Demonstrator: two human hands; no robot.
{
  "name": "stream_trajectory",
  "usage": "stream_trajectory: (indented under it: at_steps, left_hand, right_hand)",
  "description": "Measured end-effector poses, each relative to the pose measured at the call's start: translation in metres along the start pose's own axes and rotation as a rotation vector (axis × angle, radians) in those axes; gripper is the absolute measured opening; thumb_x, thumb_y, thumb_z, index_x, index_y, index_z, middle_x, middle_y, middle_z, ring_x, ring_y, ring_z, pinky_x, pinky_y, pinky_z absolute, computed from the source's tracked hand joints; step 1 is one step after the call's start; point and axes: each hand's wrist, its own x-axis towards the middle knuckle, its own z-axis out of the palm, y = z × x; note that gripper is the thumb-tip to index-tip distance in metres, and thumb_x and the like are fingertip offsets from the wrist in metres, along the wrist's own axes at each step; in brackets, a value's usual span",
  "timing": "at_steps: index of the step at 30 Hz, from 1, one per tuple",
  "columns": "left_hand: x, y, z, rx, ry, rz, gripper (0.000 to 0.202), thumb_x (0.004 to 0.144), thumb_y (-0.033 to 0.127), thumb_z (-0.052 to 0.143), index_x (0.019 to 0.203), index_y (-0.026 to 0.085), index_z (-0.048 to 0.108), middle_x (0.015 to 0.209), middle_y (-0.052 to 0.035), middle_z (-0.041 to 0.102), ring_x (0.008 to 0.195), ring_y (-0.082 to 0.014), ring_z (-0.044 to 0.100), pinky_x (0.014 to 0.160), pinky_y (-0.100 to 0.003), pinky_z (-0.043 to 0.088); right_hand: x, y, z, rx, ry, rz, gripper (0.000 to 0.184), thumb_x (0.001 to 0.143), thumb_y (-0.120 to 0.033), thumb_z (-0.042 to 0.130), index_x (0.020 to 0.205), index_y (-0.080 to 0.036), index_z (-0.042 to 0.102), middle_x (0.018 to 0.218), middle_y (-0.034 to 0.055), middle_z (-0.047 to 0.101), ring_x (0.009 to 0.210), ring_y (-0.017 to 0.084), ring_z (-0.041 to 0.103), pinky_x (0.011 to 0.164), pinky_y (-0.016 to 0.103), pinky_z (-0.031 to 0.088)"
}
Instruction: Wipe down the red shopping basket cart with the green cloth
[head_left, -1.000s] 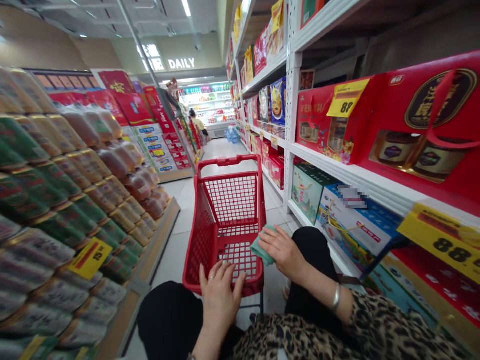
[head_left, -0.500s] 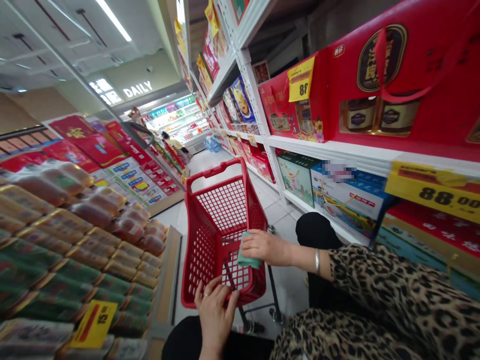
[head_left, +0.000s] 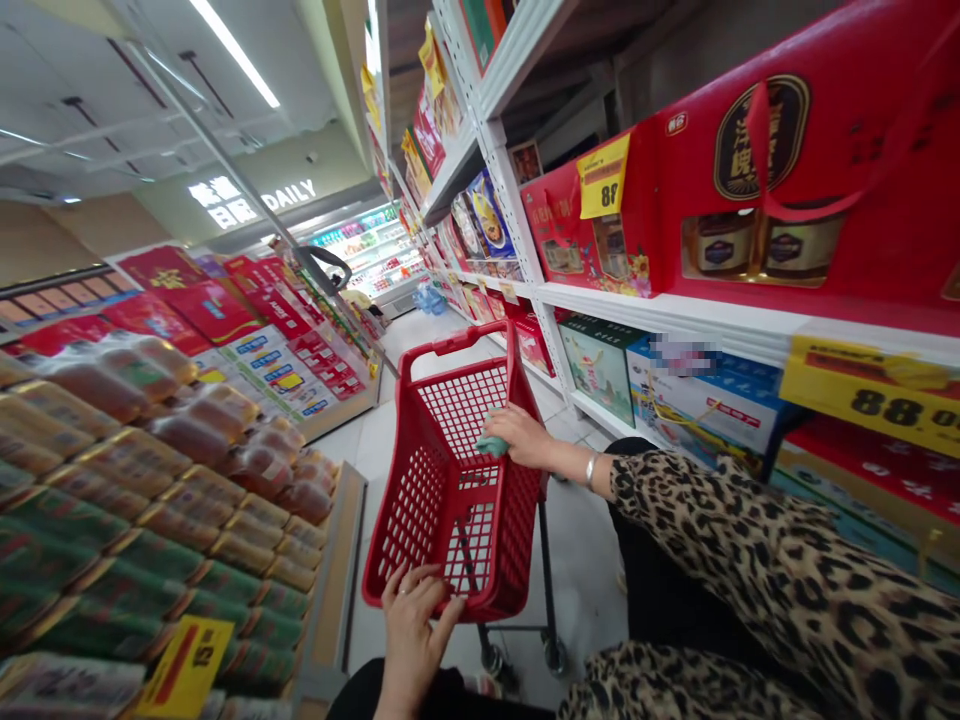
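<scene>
A red plastic shopping cart [head_left: 431,500] stands in the aisle in front of me, its basket holding no goods. My right hand [head_left: 519,436] presses a folded teal cloth [head_left: 491,446] against the inside of the basket's right wall, fingers closed over it. My left hand [head_left: 411,620] rests on the near rim of the basket, fingers curled over the edge. My right sleeve is leopard print, with a silver bangle at the wrist.
Shelves on the right [head_left: 720,320] carry red gift boxes, blue cartons and yellow price tags [head_left: 870,395]. On the left a low display [head_left: 150,480] holds stacked wrapped packs. The tiled aisle floor [head_left: 585,560] runs ahead towards coolers and a "DAILY" sign.
My right hand with the cloth has moved up and further along the basket's right wall. My left hand has kept its hold on the near rim. The view has tilted upwards.
</scene>
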Motion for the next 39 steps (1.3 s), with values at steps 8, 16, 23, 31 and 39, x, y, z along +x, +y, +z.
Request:
stream_trajectory:
  at_steps: [8,16,23,31,39]
  left_hand:
    - [0.002,0.023,0.021,0.166,0.285,-0.360,0.035,0.097,0.036,0.046,0.089,0.025,0.078,0.123,-0.0098,0.076,0.130,-0.0350,0.057,0.121,-0.070,0.011]
    - [0.003,0.081,0.053,0.168,0.159,-0.259,0.032,0.099,0.034,0.048,0.104,0.026,0.079,0.105,-0.0073,0.080,0.117,-0.0314,0.066,0.123,-0.070,0.013]
    - [0.007,0.041,0.043,0.176,0.228,-0.160,0.037,0.100,0.034,0.044,0.092,0.025,0.080,0.099,-0.0068,0.081,0.113,-0.0316,0.067,0.123,-0.066,0.012]
    - [-0.003,-0.062,0.034,0.121,0.162,-0.130,0.039,0.097,0.048,0.049,0.093,0.031,0.083,0.102,-0.0070,0.081,0.112,-0.0346,0.068,0.111,-0.063,0.036]
    - [-0.004,-0.086,0.035,0.022,0.275,-0.238,0.045,0.091,0.060,0.051,0.077,0.029,0.081,0.099,-0.0088,0.081,0.113,-0.0363,0.067,0.101,-0.061,0.045]
  right_hand:
    - [-0.055,0.003,0.017,-0.384,-0.140,-0.256,0.051,0.078,-0.006,0.062,0.127,-0.019,0.067,0.133,0.0116,0.069,0.140,0.030,0.050,0.123,0.059,0.024]
    - [-0.066,0.027,-0.008,-0.606,-0.169,-0.545,0.040,0.101,-0.009,0.048,0.132,-0.026,0.066,0.136,0.0067,0.070,0.139,0.020,0.053,0.125,0.058,0.024]
    - [-0.045,0.057,-0.033,-0.773,0.069,-0.514,0.029,0.100,-0.010,0.057,0.120,-0.024,0.071,0.125,0.0064,0.076,0.127,0.021,0.064,0.121,0.060,0.033]
    - [-0.002,0.041,-0.028,-0.864,0.259,-0.486,0.023,0.101,-0.011,0.056,0.113,-0.021,0.072,0.121,0.0067,0.076,0.125,0.024,0.063,0.118,0.056,0.040]
    - [-0.002,0.020,0.011,-0.945,0.241,-0.387,0.020,0.100,-0.012,0.055,0.094,-0.018,0.073,0.105,0.0082,0.075,0.114,0.026,0.065,0.116,0.052,0.045]
